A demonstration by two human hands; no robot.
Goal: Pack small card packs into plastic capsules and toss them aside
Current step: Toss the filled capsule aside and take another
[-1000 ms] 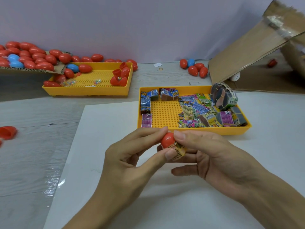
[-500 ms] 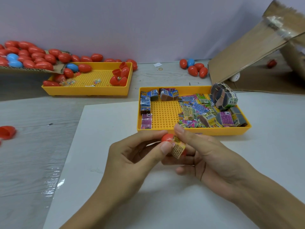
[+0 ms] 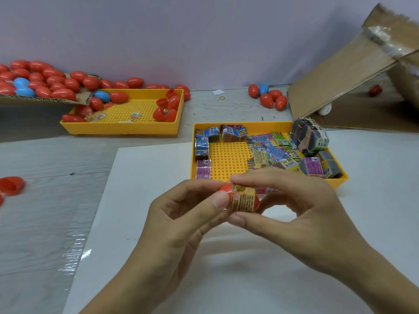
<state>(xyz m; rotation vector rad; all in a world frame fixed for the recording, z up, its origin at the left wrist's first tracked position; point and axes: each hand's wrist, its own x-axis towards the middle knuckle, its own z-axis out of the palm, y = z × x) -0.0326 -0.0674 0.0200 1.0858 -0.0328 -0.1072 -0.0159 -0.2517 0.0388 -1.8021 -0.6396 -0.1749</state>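
Head view showed both hands pinching a red capsule (image 3: pixel 226 191) near the near tray (image 3: pixel 337 181); left hand (image 3: pixel 181 214) held the shell, right hand (image 3: pixel 294 205) should push the pack (image 3: pixel 242 199) in squarely.

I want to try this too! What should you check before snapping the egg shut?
1. Card pack sits in the red capsule: ok.
2. Pack fully inside: not ok, its middle shows.
3. Left hand grips one end: ok.
4. Right hand grips the other end: ok.
5. Halves lined up: cannot tell.
6. More packs in the yellow tray: ok.
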